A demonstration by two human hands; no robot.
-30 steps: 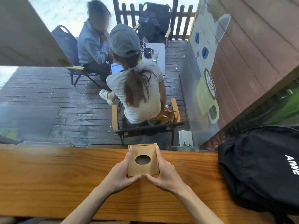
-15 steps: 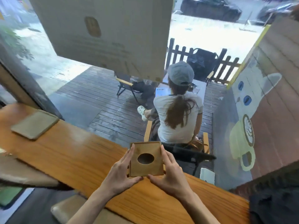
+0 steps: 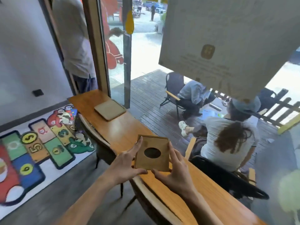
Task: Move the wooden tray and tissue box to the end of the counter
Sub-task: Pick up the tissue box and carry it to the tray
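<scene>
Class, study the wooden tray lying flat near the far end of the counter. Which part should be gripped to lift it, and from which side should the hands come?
Grip the wooden tray by its two opposite long edges, one of the hands on each, coming down from above. It lies flat on the counter, thin and wide with a raised rim; no handles are visible.

Numbers 3, 4, 5 and 6 on the hopscotch floor mat [image 3: 37, 148] left of the table [image 3: 123, 127]

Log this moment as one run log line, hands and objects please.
left hand: gripping tissue box left side | right hand: gripping its right side | wooden tray: flat near counter far end
</scene>
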